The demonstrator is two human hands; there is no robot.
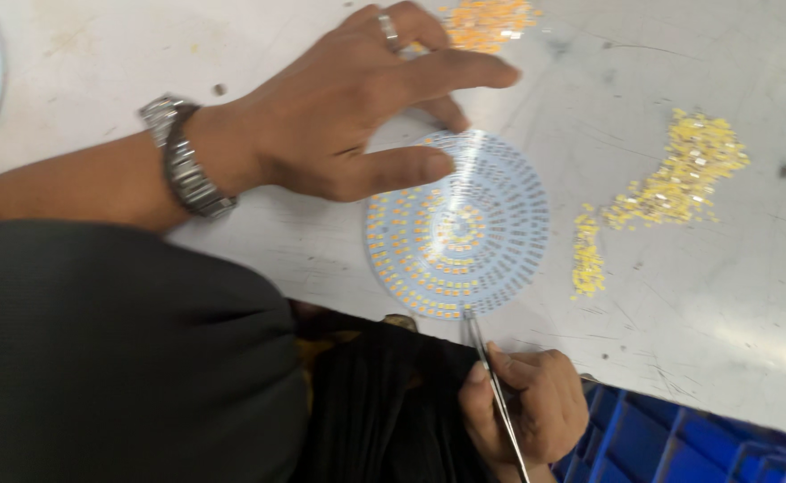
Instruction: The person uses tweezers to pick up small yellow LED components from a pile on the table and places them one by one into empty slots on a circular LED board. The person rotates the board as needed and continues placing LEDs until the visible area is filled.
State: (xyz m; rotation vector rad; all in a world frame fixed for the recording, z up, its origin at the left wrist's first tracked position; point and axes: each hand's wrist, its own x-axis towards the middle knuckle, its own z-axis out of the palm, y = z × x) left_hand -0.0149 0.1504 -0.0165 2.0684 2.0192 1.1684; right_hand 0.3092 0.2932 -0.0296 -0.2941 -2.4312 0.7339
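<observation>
- On the pale grey bench (733, 295), near its front edge, lies the round white disc (457, 224), set with rings of small yellow chips; it lies flat, just ahead of your body.
- Your left hand (357, 107) reaches in from the left with its fingers spread wide and holds nothing. The thumb tip rests on the disc's upper left part, and one fingertip touches down at its far rim. The other fingers stretch out above the bench beyond the disc.
- You wear a ring on one finger of that hand and a metal wristwatch (183, 161) on the wrist.
- Your right hand (527, 407) sits at the bench's near edge, closed around a pair of thin metal tweezers (491, 376). Their tips point up at the disc's lower rim and just reach it. Whether a chip sits between the tips is too small to tell.
- Right of the disc, a scatter of loose yellow chips (679, 174) lies on the bench, with a narrower strip of them closer to the disc.
- Beyond your left hand, at the top edge of the view, lies another pile of orange-yellow chips (490, 22).
- Below the bench edge at lower right, a blue plastic crate (670, 443) shows.
- Dark fabric fills the lower left of the view.
</observation>
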